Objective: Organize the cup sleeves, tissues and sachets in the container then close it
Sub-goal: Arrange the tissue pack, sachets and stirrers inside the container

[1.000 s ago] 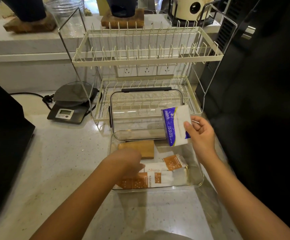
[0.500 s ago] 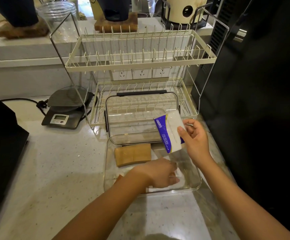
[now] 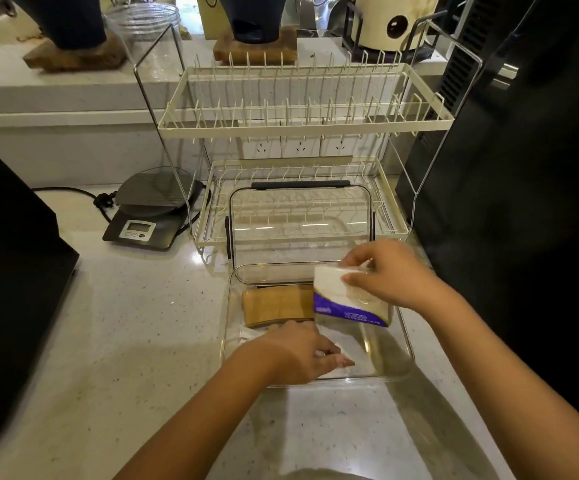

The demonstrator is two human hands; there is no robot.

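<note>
Right hand (image 3: 381, 271) grip closed on tissue pack (image 3: 346, 303), low in container (image 3: 406, 344) beside cup sleeves (image 3: 277, 304) | left hand (image 3: 295, 351) flat over sachets (image 3: 346, 353) — grip unclear | risk: pack stood tall blocks lid (image 3: 300, 223) — likely needs laying flat.

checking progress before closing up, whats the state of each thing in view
container: open, lid propped upright behind
cup sleeves: flat inside container
tissue pack: in container, held by right hand
left hand: pressing on white packets
dish rack: empty
</note>
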